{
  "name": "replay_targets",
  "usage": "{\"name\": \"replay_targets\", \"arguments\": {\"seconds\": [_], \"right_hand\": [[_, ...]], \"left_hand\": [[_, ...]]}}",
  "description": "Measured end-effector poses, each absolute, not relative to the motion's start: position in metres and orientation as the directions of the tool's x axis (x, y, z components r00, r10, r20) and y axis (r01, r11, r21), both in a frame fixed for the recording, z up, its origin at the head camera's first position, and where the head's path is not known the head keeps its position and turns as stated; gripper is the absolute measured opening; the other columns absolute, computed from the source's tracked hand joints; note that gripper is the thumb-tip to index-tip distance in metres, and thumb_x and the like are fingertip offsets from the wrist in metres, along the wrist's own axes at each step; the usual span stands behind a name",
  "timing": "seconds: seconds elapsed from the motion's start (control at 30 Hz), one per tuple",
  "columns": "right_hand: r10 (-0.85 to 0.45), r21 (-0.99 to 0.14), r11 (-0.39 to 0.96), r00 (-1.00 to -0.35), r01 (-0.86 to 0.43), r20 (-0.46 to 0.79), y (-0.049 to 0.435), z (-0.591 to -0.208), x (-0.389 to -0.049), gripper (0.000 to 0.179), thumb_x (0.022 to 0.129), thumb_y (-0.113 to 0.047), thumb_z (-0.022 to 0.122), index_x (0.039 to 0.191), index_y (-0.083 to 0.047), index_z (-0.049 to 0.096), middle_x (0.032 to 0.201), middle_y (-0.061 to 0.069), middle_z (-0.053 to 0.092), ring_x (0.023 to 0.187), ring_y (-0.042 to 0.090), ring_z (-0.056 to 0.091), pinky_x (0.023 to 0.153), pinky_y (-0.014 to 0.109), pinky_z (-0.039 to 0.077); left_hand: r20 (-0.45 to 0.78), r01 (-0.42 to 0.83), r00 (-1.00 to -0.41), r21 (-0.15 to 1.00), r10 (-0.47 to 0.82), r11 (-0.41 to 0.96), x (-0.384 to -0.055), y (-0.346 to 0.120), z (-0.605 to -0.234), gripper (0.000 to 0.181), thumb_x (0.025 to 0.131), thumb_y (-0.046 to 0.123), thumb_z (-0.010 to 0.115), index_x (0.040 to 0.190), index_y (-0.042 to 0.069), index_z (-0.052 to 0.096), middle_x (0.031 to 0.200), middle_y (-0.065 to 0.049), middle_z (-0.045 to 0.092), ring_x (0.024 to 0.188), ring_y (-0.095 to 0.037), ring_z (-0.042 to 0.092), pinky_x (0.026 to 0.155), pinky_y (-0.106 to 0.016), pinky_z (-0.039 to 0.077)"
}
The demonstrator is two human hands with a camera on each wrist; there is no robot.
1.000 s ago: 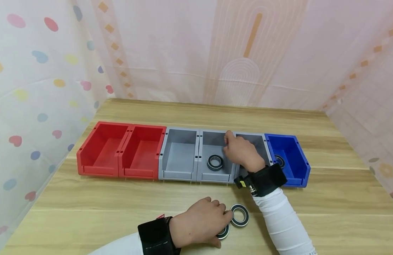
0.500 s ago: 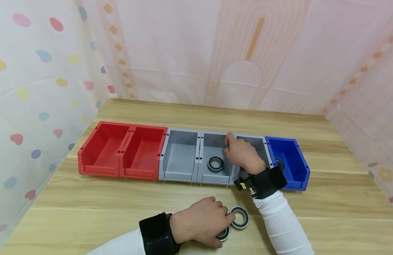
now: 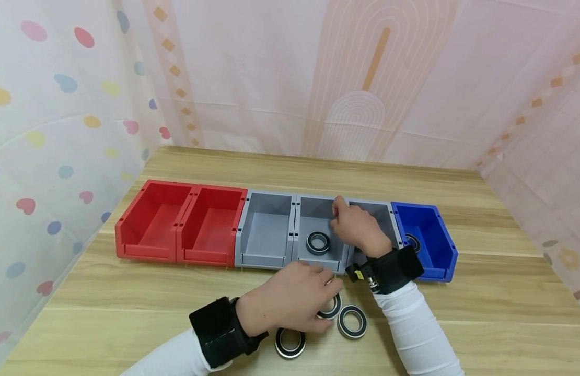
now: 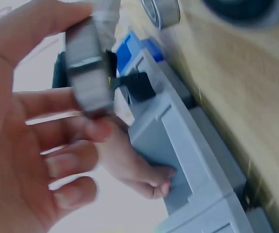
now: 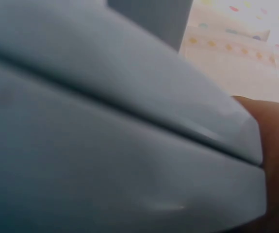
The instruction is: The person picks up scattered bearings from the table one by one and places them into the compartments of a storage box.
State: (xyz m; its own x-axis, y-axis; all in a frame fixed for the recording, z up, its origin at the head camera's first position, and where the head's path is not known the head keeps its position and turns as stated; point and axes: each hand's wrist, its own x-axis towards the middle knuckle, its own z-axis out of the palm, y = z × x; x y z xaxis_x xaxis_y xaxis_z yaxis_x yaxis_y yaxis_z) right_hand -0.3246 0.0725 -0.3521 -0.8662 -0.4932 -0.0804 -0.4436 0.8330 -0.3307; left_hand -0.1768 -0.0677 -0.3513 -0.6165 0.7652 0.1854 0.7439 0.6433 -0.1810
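Observation:
In the head view my left hand (image 3: 290, 297) pinches a ball bearing (image 3: 334, 308) above the table, in front of the grey bins. The left wrist view shows this bearing (image 4: 88, 73) edge-on, between thumb and fingertips, slightly blurred. Two more bearings lie flat on the wood: one at the right (image 3: 352, 321), one below my wrist (image 3: 290, 342). My right hand (image 3: 358, 225) grips the divider between two grey bins; part of its fingers is hidden. Another bearing (image 3: 317, 243) lies in the grey bin (image 3: 318, 264) to its left.
Bins stand in one row: red bins (image 3: 146, 253) at the left, grey bins (image 3: 263, 259) in the middle, a blue bin (image 3: 438, 271) at the right with a bearing (image 3: 413, 241) inside. The right forearm reaches across the wooden table (image 3: 153, 308). Patterned curtains (image 3: 252, 78) surround it.
The left hand has lifted a bearing from the table and moved it up toward the grey bins, uncovering another bearing beneath the wrist. The right hand has stayed in place.

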Motion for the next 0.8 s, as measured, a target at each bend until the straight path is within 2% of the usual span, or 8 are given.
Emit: {"name": "replay_targets", "arguments": {"seconds": [0.2, 0.43, 0.8], "right_hand": [[-0.494, -0.336, 0.831, -0.866, -0.444, -0.077, 0.072, -0.351, -0.323, 0.016, 0.092, -0.022, 0.049, 0.103, -0.011, 0.043, 0.070, 0.008, 0.048, 0.055, 0.021, 0.047, 0.047, 0.031, 0.034], [-0.493, -0.332, 0.833, -0.866, -0.443, -0.080, 0.072, -0.349, -0.323, 0.015, 0.092, -0.022, 0.050, 0.101, -0.013, 0.042, 0.071, 0.008, 0.049, 0.056, 0.021, 0.047, 0.048, 0.031, 0.034], [-0.495, -0.318, 0.833, -0.866, -0.452, -0.068, 0.072, -0.350, -0.324, 0.014, 0.092, -0.022, 0.050, 0.100, -0.013, 0.043, 0.070, 0.008, 0.049, 0.055, 0.022, 0.047, 0.048, 0.031, 0.034]], "left_hand": [[0.284, 0.744, -0.600, -0.145, 0.748, 0.652, -0.183, -0.074, -0.344, 0.052, 0.082, 0.057, 0.050, 0.110, 0.015, 0.058, 0.095, 0.003, 0.059, 0.077, -0.009, 0.053, 0.060, -0.022, 0.048], [0.386, 0.719, -0.598, -0.130, 0.703, 0.682, -0.189, -0.079, -0.342, 0.050, 0.081, 0.056, 0.051, 0.107, 0.014, 0.059, 0.089, 0.003, 0.057, 0.074, -0.009, 0.052, 0.058, -0.022, 0.047], [0.479, 0.618, -0.644, -0.134, 0.597, 0.775, -0.198, -0.093, -0.336, 0.052, 0.080, 0.055, 0.053, 0.107, 0.012, 0.060, 0.090, 0.000, 0.060, 0.071, -0.014, 0.057, 0.060, -0.026, 0.050]]}}
